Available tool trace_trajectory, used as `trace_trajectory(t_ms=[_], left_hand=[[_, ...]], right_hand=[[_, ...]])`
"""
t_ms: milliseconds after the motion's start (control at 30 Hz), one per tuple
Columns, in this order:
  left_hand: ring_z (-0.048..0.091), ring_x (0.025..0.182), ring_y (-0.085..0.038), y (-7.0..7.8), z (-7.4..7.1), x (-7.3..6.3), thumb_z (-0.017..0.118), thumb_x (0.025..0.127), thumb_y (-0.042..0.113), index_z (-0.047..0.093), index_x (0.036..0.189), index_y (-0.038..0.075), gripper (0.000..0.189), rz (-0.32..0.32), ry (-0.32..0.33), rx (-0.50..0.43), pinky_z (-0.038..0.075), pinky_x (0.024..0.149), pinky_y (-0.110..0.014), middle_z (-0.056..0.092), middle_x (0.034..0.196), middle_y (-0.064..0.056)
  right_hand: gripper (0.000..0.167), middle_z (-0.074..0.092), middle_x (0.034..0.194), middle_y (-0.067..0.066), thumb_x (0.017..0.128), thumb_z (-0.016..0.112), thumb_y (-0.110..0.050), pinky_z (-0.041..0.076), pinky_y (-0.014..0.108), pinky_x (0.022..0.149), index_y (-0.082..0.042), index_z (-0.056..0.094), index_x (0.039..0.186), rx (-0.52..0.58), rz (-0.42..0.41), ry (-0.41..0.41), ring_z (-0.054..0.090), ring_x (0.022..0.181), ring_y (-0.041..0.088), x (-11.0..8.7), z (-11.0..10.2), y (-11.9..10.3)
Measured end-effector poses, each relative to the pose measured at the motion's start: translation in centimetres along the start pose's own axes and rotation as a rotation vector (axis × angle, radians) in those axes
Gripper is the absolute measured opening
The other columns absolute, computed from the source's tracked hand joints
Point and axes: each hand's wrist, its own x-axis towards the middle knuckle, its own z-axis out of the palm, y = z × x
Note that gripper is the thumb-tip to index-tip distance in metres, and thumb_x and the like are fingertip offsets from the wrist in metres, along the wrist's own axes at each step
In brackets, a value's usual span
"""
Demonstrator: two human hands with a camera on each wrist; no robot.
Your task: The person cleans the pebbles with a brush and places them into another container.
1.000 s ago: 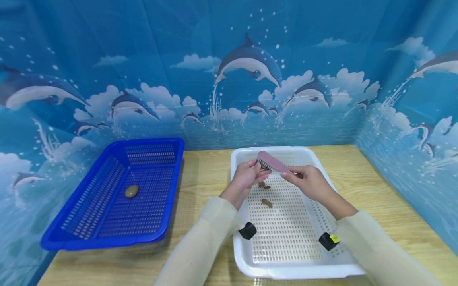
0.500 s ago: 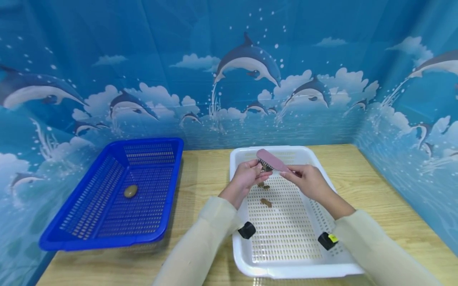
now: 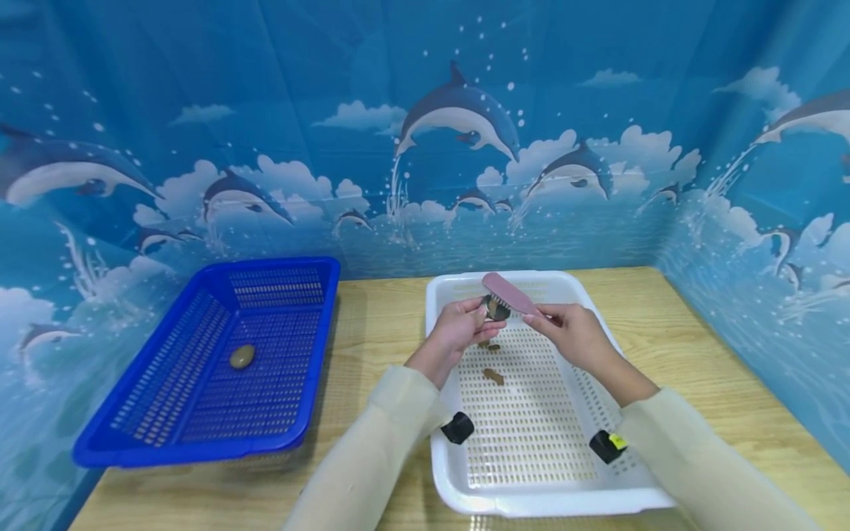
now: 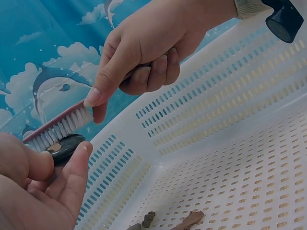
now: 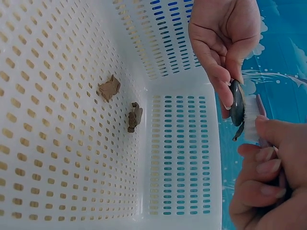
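My left hand (image 3: 453,333) pinches a smooth dark pebble (image 3: 499,313) between thumb and fingers over the far end of the white basket (image 3: 434,464). A brown patch clings to the pebble, clear in the left wrist view. Gripped by its handle in my right hand (image 3: 575,338) is a pink brush (image 3: 513,295), its white bristles (image 5: 250,117) touching the pebble. Brown clumps (image 3: 493,377) lie on the basket floor below. In the right wrist view, another clump (image 5: 135,117) sits near the basket wall.
To the left, a blue basket (image 3: 324,335) holds one tan pebble (image 3: 242,356). Both baskets stand on a wooden table (image 3: 372,324). A dolphin-printed curtain (image 3: 372,177) rises behind the table and along its sides.
The brush head has shifted slightly right and up across the pebble, so more of the pebble's dark surface shows. Both hands keep their hold.
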Motion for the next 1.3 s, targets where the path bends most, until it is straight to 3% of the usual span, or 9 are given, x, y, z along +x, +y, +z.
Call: trace_trajectory(t_ms=[267, 633, 900, 1067, 1300], left_hand=[[0.069, 0.100, -0.022, -0.11, -0.23, 0.11, 0.044, 0.104, 0.010, 0.048, 0.141, 0.002, 0.038, 0.021, 0.023, -0.039, 0.058, 0.080, -0.023, 0.066, 0.117, -0.018], [0.069, 0.096, -0.022, -0.11, -0.16, 0.10, 0.041, 0.101, 0.000, 0.058, 0.132, 0.001, 0.035, 0.018, 0.057, -0.050, 0.059, 0.082, -0.026, 0.069, 0.107, -0.016], [0.069, 0.100, -0.021, 0.12, -0.12, -0.02, 0.045, 0.104, 0.010, 0.046, 0.143, 0.003, 0.040, -0.006, 0.018, -0.047, 0.058, 0.081, -0.024, 0.063, 0.124, -0.018], [0.069, 0.100, -0.021, 0.14, -0.11, 0.03, 0.045, 0.104, 0.010, 0.047, 0.143, 0.003, 0.039, -0.013, -0.005, -0.021, 0.058, 0.080, -0.024, 0.064, 0.124, -0.018], [0.069, 0.100, -0.022, 0.09, -0.11, -0.14, 0.043, 0.104, 0.009, 0.049, 0.141, 0.003, 0.038, -0.008, -0.016, 0.010, 0.059, 0.079, -0.023, 0.067, 0.118, -0.018]], right_hand=[[0.043, 0.058, 0.063, 0.000, 0.097, 0.062, -0.031, 0.035, 0.022, 0.044, 0.004, 0.065, 0.122, 0.016, -0.071, -0.032, 0.040, 0.053, 0.011, -0.08, 0.38, 0.29], [0.036, 0.055, 0.059, -0.002, 0.095, 0.065, -0.024, 0.034, 0.020, 0.043, 0.003, 0.067, 0.120, 0.018, -0.123, -0.060, 0.037, 0.051, 0.008, -0.12, 0.59, 0.53], [0.042, 0.055, 0.058, -0.002, 0.097, 0.062, -0.031, 0.035, 0.024, 0.043, 0.002, 0.065, 0.122, -0.044, -0.078, 0.028, 0.041, 0.050, 0.011, -0.10, 0.28, 0.28], [0.045, 0.058, 0.062, 0.001, 0.097, 0.061, -0.033, 0.036, 0.025, 0.044, 0.003, 0.063, 0.125, -0.039, -0.024, 0.030, 0.043, 0.054, 0.014, -0.13, 0.02, 0.08], [0.049, 0.072, 0.094, 0.017, 0.098, 0.059, -0.035, 0.043, 0.027, 0.052, 0.005, 0.061, 0.126, -0.026, 0.023, 0.028, 0.053, 0.064, 0.016, 0.00, -0.03, 0.07]])
